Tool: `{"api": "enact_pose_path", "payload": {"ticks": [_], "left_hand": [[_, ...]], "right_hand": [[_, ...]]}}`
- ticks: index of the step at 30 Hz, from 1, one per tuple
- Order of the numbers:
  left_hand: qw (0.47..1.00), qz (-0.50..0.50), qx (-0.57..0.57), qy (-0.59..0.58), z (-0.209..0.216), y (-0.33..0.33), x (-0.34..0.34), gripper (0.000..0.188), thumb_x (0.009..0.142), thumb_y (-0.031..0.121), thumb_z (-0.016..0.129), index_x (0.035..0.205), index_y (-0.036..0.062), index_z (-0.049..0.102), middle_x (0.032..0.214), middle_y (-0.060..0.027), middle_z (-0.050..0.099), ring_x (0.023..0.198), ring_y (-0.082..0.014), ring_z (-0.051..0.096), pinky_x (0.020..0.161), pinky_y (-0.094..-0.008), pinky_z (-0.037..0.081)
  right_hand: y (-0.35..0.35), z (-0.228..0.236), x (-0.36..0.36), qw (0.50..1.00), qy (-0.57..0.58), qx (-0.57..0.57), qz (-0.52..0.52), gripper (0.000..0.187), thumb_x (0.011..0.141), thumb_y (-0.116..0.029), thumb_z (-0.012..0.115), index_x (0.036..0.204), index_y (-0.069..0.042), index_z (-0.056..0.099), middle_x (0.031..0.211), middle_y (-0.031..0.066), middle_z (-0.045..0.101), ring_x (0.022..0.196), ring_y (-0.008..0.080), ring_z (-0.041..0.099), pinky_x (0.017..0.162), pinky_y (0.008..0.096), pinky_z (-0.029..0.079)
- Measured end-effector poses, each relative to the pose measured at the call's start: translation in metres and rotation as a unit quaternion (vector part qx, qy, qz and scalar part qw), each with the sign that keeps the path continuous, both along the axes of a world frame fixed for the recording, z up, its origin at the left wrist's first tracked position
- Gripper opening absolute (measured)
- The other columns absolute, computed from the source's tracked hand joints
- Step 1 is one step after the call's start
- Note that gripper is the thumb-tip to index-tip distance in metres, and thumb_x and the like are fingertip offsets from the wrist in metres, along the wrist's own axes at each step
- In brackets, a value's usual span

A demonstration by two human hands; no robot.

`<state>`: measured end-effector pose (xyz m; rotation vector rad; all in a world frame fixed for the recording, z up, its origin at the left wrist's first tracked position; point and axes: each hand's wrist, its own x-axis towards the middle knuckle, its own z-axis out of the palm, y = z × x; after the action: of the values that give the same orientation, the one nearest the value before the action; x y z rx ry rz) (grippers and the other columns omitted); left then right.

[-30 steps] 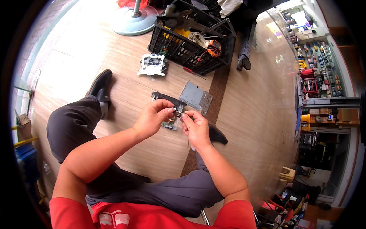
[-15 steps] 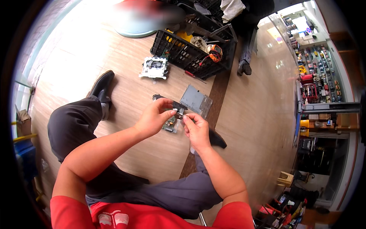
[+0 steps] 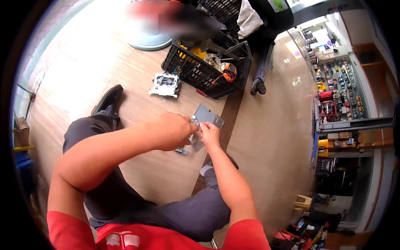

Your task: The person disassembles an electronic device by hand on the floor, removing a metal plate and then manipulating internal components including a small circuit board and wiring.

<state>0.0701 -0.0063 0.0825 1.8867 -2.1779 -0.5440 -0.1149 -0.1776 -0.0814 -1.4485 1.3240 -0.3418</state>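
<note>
My left hand (image 3: 173,131) is closed, its back turned up and its fingertips close to those of my right hand. My right hand (image 3: 209,132) pinches with thumb and forefinger. Whatever lies between the fingertips is too small and too covered to make out. Just below them shows a pale, see-through piece (image 3: 196,143), perhaps plastic film. A flat grey metal plate (image 3: 205,114) lies on the floor right behind my fingers. Part of a green circuit board (image 3: 181,150) peeks out under my left hand.
A white-framed mechanism (image 3: 165,85) lies on the floor farther off. Beyond it stands a black crate (image 3: 200,68) with tools and an orange meter (image 3: 228,71). A red-handled screwdriver (image 3: 206,95) lies by the crate. My shoe (image 3: 108,99) is at the left, a dark stand leg (image 3: 261,77) at far right.
My left hand has turned over, back upward, toward my right hand. The black bar-shaped part it held is no longer visible. The view has shifted slightly.
</note>
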Motion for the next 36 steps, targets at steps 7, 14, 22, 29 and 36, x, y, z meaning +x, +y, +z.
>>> {"api": "enact_pose_path", "payload": {"ticks": [7, 14, 22, 29, 36], "left_hand": [[0.955, -0.109, 0.268, -0.060, -0.055, 0.015, -0.013, 0.023, 0.090, 0.019, 0.054, 0.102, 0.0090, 0.071, 0.105, -0.0132, 0.071, 0.097, -0.0290, 0.070, 0.076, -0.0411, 0.055], [0.963, -0.136, 0.234, 0.008, -0.007, 0.036, -0.022, 0.027, 0.091, 0.019, 0.052, 0.111, 0.0044, 0.062, 0.100, -0.0113, 0.071, 0.092, -0.0255, 0.069, 0.070, -0.0408, 0.052], [0.978, -0.068, 0.196, -0.028, 0.007, 0.022, 0.011, 0.026, 0.089, 0.019, 0.053, 0.110, 0.0052, 0.061, 0.087, -0.0062, 0.069, 0.078, -0.0209, 0.067, 0.060, -0.0347, 0.047], [0.988, -0.026, 0.149, 0.008, -0.017, 0.015, 0.016, 0.022, 0.091, 0.017, 0.051, 0.106, 0.0060, 0.063, 0.079, -0.0070, 0.069, 0.075, -0.0232, 0.069, 0.056, -0.0369, 0.052], [0.983, -0.022, 0.174, -0.050, -0.028, -0.002, 0.033, 0.031, 0.085, 0.027, 0.067, 0.106, 0.0041, 0.063, 0.082, -0.0119, 0.070, 0.081, -0.0295, 0.069, 0.068, -0.0405, 0.055]], "right_hand": [[-0.073, -0.020, 0.070, 0.999, -0.019, -0.025, -0.026, 0.017, 0.092, -0.020, 0.064, 0.084, -0.005, 0.061, 0.064, 0.0011, 0.056, 0.045, 0.0098, 0.047, 0.037, 0.0261, 0.036], [-0.214, 0.005, 0.197, 0.903, 0.190, -0.385, 0.007, 0.029, 0.081, -0.026, 0.071, 0.090, 0.002, 0.071, 0.088, 0.0204, 0.071, 0.087, 0.0357, 0.068, 0.081, 0.0421, 0.051], [-0.272, -0.001, 0.222, 0.897, 0.257, -0.359, -0.015, 0.039, 0.084, -0.032, 0.068, 0.094, 0.005, 0.070, 0.097, 0.0232, 0.070, 0.091, 0.0362, 0.068, 0.080, 0.0440, 0.051], [-0.197, -0.028, 0.120, 0.940, 0.072, -0.332, 0.031, 0.031, 0.079, -0.012, 0.059, 0.104, 0.005, 0.063, 0.104, 0.0259, 0.067, 0.103, 0.0373, 0.063, 0.092, 0.0414, 0.048], [-0.051, -0.062, -0.031, 0.994, 0.101, 0.043, -0.019, 0.036, 0.096, -0.004, 0.046, 0.131, 0.003, 0.046, 0.098, 0.0155, 0.064, 0.072, 0.0186, 0.061, 0.057, 0.0322, 0.051]]}}
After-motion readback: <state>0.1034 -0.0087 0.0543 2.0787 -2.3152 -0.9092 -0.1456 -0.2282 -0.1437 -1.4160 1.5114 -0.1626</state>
